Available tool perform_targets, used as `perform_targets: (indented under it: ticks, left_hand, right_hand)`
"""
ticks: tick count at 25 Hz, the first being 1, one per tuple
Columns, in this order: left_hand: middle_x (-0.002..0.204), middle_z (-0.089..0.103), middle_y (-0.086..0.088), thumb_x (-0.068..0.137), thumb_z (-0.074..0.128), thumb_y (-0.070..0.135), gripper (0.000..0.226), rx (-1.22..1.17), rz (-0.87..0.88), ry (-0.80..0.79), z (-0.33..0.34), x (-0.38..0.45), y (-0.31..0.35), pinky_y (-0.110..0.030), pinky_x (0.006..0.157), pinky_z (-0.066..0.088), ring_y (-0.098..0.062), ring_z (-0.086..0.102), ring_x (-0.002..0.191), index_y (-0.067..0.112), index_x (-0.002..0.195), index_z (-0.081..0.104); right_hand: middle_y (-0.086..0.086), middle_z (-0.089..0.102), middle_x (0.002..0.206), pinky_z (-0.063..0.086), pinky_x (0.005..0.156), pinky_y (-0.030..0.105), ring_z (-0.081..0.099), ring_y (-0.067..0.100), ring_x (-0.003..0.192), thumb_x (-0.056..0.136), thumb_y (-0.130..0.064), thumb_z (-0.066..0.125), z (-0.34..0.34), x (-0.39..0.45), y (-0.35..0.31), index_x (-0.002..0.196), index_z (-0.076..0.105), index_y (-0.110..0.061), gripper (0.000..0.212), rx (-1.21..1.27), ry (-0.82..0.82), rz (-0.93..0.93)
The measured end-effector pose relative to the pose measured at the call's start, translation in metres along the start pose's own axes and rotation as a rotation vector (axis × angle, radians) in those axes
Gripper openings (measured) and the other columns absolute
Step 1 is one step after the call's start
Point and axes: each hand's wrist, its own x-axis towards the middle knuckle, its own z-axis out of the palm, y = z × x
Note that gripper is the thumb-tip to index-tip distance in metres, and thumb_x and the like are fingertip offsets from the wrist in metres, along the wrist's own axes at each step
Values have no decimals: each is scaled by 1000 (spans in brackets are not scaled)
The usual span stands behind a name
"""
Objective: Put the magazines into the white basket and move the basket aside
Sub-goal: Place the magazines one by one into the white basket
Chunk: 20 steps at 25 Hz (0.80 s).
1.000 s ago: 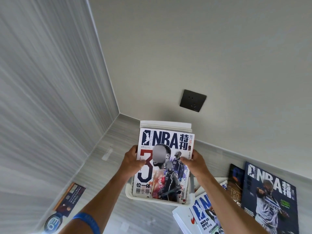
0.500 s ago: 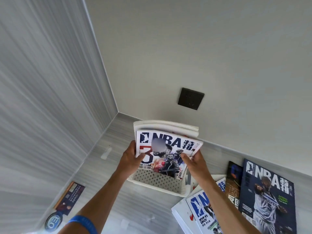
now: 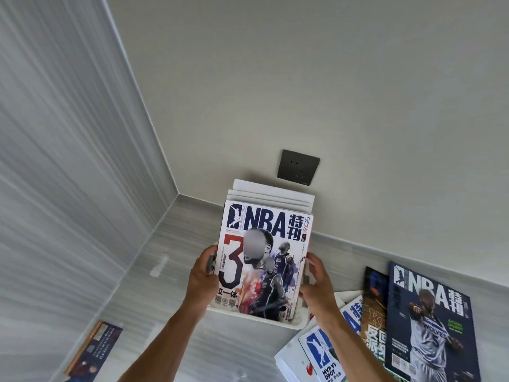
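Standing upright in basket (image 3: 256,318), front magazine (image 3: 263,260) with big red "3" on cover; white-edged magazines (image 3: 271,195) stacked behind it. Left hand (image 3: 202,274) gripping basket's left side, fingers curled. Right hand (image 3: 316,282) at right side, fingers bent round the rim. More magazines (image 3: 427,321) lying on counter (image 3: 170,293), right of basket.

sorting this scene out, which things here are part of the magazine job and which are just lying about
Part of the job:
- white basket
- magazine with the big 3 standing in it
- white-edged magazines behind it
- loose magazines on the right
- left hand and right hand at the basket's sides

Just lying about:
- wall socket
- dark booklet at lower left
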Motion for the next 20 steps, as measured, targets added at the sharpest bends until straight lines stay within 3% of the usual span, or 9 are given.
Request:
perform_targets:
  ticks: [3,6,8,10,12,14,16,18,20]
  left_hand:
    - [116,64,4,79,43,-17,66,-6,99,2,16,13,18,-20,69,60,-9,61,109,37,112,61]
    - [121,64,2,75,56,-8,65,122,117,-92,29,29,40,-28,80,57,-18,61,112,33,125,52]
    - [124,61,2,73,63,0,70,241,82,-162,33,35,45,-35,85,55,-22,59,114,30,133,45]
    - [125,59,-5,70,63,1,72,350,77,-222,34,29,43,-47,94,53,-29,57,119,27,135,45]
    - [137,50,-15,70,62,5,80,596,102,-125,32,11,35,-53,109,39,-36,44,132,25,143,36]
    - [151,38,-18,74,58,14,77,660,214,53,33,-22,28,-50,117,26,-36,30,143,16,147,33]
    - [146,46,-17,73,54,14,67,546,372,67,45,-65,15,-46,115,32,-34,39,137,7,139,46]
    - [136,57,-11,76,57,6,54,520,431,-75,67,-106,-4,-36,108,38,-29,51,125,7,130,55]
    - [130,61,-4,79,60,0,47,577,408,-276,94,-136,-22,-22,101,38,-22,56,119,13,124,59]
  right_hand:
    - [-4,55,141,62,61,33,70,23,93,84,9,63,-11,17,-14,125,48,-45,69,-1,50,-25]
    - [-5,46,146,56,52,16,68,-1,78,87,12,57,-24,37,-26,136,42,-35,69,-56,50,-8]
    - [-14,44,139,56,54,18,67,-7,73,87,14,54,-28,43,-25,132,43,-43,73,-39,-10,-5]
    - [-15,46,130,56,63,27,67,-6,82,81,22,50,-29,43,-21,127,43,-49,85,-6,-61,27]
    - [-10,46,133,53,76,24,62,1,102,81,20,52,-31,34,-16,138,39,-38,82,-21,-19,67]
    - [-7,42,147,44,88,26,51,19,126,86,14,49,-39,12,-2,140,39,-30,71,-67,76,97]
    - [-3,44,148,45,88,29,54,23,125,87,10,45,-56,-32,30,134,45,-34,64,-158,138,77]
    - [1,48,143,53,84,34,63,27,113,88,2,51,-80,-77,67,131,47,-32,56,-403,212,6]
    - [6,38,153,41,109,42,46,29,135,89,-16,60,-108,-107,103,144,37,-26,60,-824,225,2]
